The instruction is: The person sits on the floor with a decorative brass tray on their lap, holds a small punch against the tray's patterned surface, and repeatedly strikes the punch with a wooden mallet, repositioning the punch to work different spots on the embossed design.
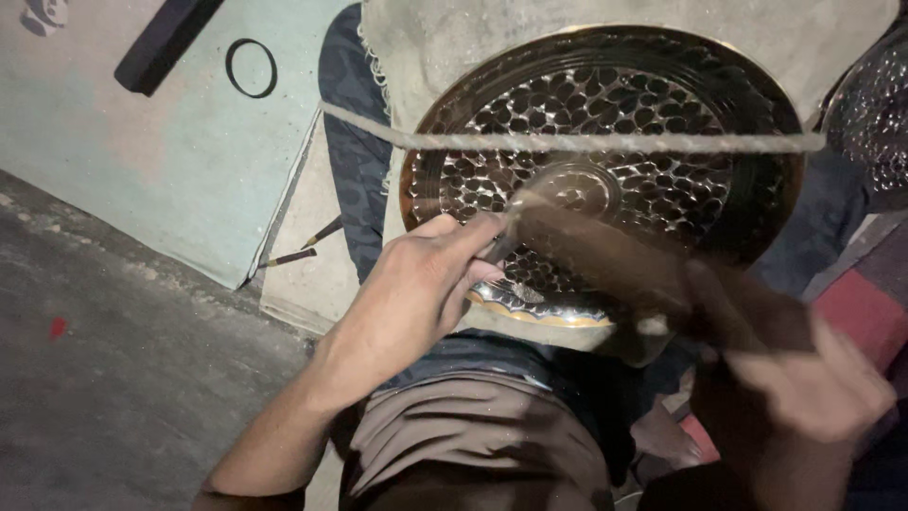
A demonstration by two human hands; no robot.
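Glossy hammered brass plate point(605, 151), rough twisted rope point(567, 142), frayed matt cloth point(426, 47), rough concrete floor point(104, 378)

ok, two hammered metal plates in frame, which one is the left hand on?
The large brass-rimmed plate at centre; the left hand touches its lower edge. The other plate sits cropped at the right edge.

A round hammered brass plate point(605, 132) lies on a pale cloth point(426, 47) over the person's lap, with a taut cord point(586, 142) stretched across it. The left hand point(416, 293) pinches a small punch point(501, 248) against the plate's lower edge, while the right hand point(813, 388), blurred, grips a wooden mallet point(615, 260) over the plate. Left of the plate, two thin tools point(303, 246) lie on a floor mat point(170, 142).
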